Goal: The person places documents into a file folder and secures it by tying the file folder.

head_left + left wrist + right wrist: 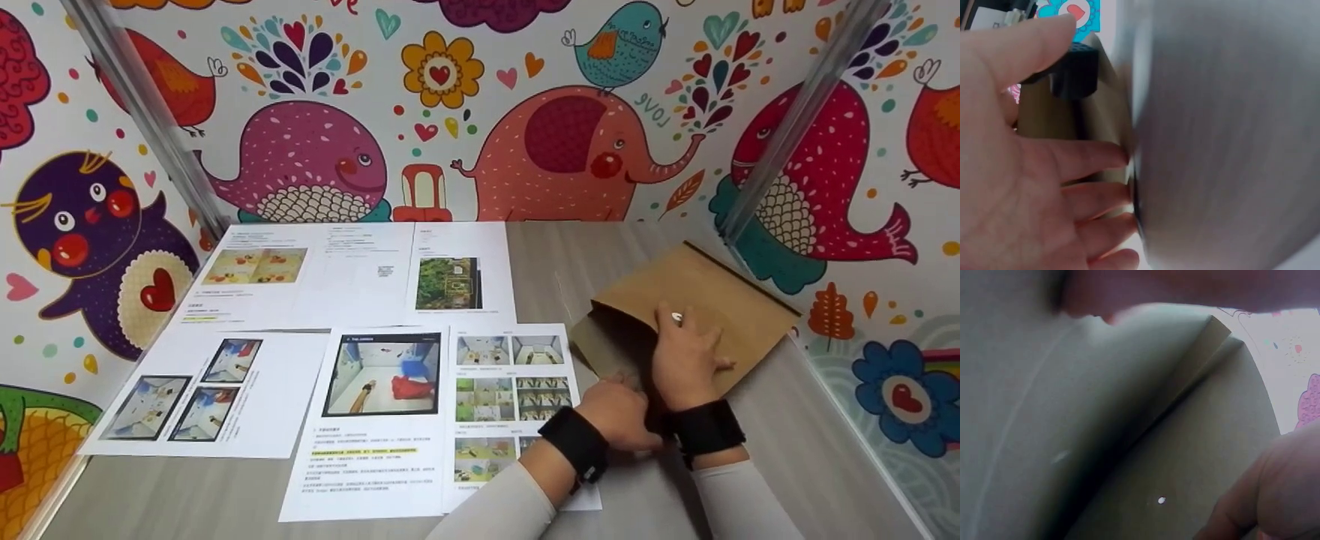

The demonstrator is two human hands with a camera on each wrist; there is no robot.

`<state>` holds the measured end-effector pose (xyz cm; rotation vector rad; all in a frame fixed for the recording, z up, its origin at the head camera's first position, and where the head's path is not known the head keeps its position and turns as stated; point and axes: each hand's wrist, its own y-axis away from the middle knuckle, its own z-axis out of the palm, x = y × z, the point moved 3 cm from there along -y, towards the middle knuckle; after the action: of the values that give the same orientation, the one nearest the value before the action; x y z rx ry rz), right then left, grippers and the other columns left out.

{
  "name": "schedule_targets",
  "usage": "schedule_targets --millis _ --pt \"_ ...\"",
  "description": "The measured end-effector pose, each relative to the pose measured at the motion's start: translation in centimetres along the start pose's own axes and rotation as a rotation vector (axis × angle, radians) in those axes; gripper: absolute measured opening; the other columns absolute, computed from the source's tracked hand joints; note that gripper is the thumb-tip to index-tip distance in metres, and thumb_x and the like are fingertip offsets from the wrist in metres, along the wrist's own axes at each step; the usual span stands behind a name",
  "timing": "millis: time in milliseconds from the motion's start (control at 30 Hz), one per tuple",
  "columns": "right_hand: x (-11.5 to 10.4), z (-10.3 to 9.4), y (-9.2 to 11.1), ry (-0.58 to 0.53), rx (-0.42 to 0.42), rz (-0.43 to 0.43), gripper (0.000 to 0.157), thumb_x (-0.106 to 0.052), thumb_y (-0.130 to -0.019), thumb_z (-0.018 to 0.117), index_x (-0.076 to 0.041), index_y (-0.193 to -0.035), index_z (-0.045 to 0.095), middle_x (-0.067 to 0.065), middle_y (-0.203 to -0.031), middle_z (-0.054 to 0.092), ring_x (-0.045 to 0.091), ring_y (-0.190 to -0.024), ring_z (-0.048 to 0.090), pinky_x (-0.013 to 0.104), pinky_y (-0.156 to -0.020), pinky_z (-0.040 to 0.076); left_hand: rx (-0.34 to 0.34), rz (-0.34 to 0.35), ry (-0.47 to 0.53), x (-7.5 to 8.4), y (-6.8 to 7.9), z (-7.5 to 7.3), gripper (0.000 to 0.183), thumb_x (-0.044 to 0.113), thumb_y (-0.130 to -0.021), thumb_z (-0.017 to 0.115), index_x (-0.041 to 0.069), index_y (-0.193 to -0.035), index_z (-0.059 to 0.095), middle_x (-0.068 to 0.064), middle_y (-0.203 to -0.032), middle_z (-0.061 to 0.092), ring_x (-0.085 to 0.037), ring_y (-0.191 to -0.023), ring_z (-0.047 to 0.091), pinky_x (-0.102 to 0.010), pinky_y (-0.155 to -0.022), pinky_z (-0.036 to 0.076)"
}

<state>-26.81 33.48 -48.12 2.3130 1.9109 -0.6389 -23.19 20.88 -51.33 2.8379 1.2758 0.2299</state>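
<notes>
The brown paper bag (727, 304) is lying slantwise on the right part of the counter (547, 262), near the patterned right wall (847, 360), its mouth (622, 337) gaping toward the left. The right hand (686, 360) is spreading its fingers over the upper panel beside the mouth and is not looking clamped on anything. The left hand (615, 409) is resting at the near end of the mouth, its fingers lying fairly straight and the thumb standing apart; the pictures are not showing clearly whether its fingertips are meeting the paper or the counter. The two hands are lying close together, and whether they are touching is not showing.

The main hazard is probably coming from the upper panel: if the right hand is bearing down too hard, it may be creasing the paper or flattening the mouth. With the left hand seemingly not pinching the near edge, a sideways push could be skidding or twisting the bag. The right wristband (705, 431) is sitting close to the paper and could be snagging it. The left sleeve (499, 502) is crossing a printed sheet (510, 429), so a sweep of that arm could be dragging the page along
</notes>
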Motion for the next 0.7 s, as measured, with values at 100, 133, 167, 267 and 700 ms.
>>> schedule_targets --millis 100,133,167,267,700 --pt "-0.1 0.2 0.1 0.025 -0.068 -0.004 0.052 0.004 -0.107 0.034 -0.012 -0.156 0.043 0.04 -0.148 0.047 0.079 -0.126 0.042 0.101 -0.08 0.028 -0.004 -0.005 -0.018 -0.2 0.2 0.0 0.081 0.076 -0.087 0.064 0.021 -0.146 0.066 0.003 -0.16 0.053 -0.013 -0.15 0.047 -0.024 -0.118 0.043" --pt "-0.1 0.3 0.1 0.041 -0.083 -0.017 0.05 0.004 -0.106 0.037 -0.01 -0.154 0.045 0.04 -0.143 0.052 0.076 -0.12 0.05 0.097 -0.079 0.036 0.006 -0.007 -0.016 -0.3 0.3 0.0 0.08 0.076 -0.087 0.065 0.021 -0.146 0.065 0.002 -0.159 0.054 -0.014 -0.15 0.048 -0.025 -0.118 0.043" --pt "-0.1 0.3 0.2 0.053 -0.098 -0.03 0.048 0.003 -0.105 0.039 -0.009 -0.152 0.047 0.039 -0.137 0.056 0.073 -0.113 0.056 0.092 -0.076 0.043 0.021 -0.007 -0.016 -0.4 0.4 0.1 0.08 0.075 -0.087 0.066 0.021 -0.145 0.066 0.002 -0.158 0.056 -0.016 -0.149 0.049 -0.027 -0.117 0.044" --pt "-0.2 0.2 0.5 0.073 -0.13 -0.085 0.046 0.002 -0.101 0.049 -0.004 -0.147 0.053 0.037 -0.13 0.064 0.063 -0.106 0.065 0.077 -0.074 0.055 0.075 -0.008 -0.016 -0.7 0.6 0.2 0.075 0.074 -0.086 0.068 0.021 -0.14 0.07 0.001 -0.148 0.064 -0.019 -0.142 0.054 -0.029 -0.114 0.046" --pt "1.4 -0.2 0.3 0.042 -0.243 -0.079 0.072 -0.01 -0.085 0.075 0.002 -0.151 0.049 0.041 -0.135 0.06 0.063 -0.114 0.061 0.076 -0.081 0.054 0.069 0.022 -0.041 -0.7 1.8 -2.5 0.076 0.075 -0.09 0.065 0.022 -0.145 0.065 -0.001 -0.154 0.058 -0.02 -0.148 0.049 -0.035 -0.121 0.043"
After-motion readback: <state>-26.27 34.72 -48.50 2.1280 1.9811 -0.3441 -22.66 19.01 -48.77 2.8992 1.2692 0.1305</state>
